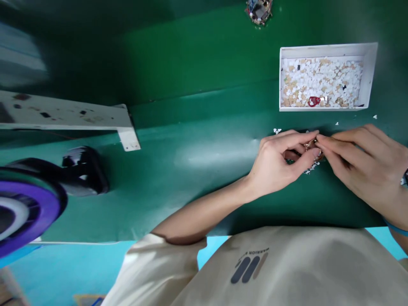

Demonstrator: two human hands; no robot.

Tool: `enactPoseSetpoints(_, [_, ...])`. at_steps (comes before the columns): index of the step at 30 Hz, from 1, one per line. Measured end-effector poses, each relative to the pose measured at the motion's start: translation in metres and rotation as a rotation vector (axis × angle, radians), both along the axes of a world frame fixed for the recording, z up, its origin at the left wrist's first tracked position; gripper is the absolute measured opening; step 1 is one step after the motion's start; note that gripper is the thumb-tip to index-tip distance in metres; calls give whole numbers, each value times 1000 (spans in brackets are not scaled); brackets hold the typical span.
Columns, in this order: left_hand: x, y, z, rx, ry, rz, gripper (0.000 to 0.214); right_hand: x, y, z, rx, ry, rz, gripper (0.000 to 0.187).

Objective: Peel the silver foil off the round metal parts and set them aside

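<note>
My left hand is closed, with thumb and fingers pinching a small gold-edged part, mostly covered by the fingers. From the right, my right hand meets it, fingertips pressed together at the part's upper right edge. Whether a smaller piece sits between those right fingertips is hidden. Under both hands, small white pieces lie scattered on the green mat. Beyond them stands a white box holding many white and tan bits, with a red-handled item on top.
A round circuit assembly lies at the far edge of view. At left are a pale metal bracket and a purple-and-black fan on a black stand. More white bits lie beside my left hand.
</note>
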State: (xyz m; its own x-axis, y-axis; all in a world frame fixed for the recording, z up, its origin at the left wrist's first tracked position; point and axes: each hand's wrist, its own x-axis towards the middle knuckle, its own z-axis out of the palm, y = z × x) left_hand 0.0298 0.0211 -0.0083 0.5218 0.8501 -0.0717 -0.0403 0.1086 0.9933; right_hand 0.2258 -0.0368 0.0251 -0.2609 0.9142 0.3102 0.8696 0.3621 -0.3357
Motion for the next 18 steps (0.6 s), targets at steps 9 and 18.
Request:
enactPoseSetpoints(9, [-2, 1, 1, 82, -46, -73, 25, 7, 9, 3, -465, 536, -226, 15])
enactPoseSetpoints(18, [-1, 1, 0, -175, -77, -30, 24, 3, 1, 1, -303, 676, -308, 15])
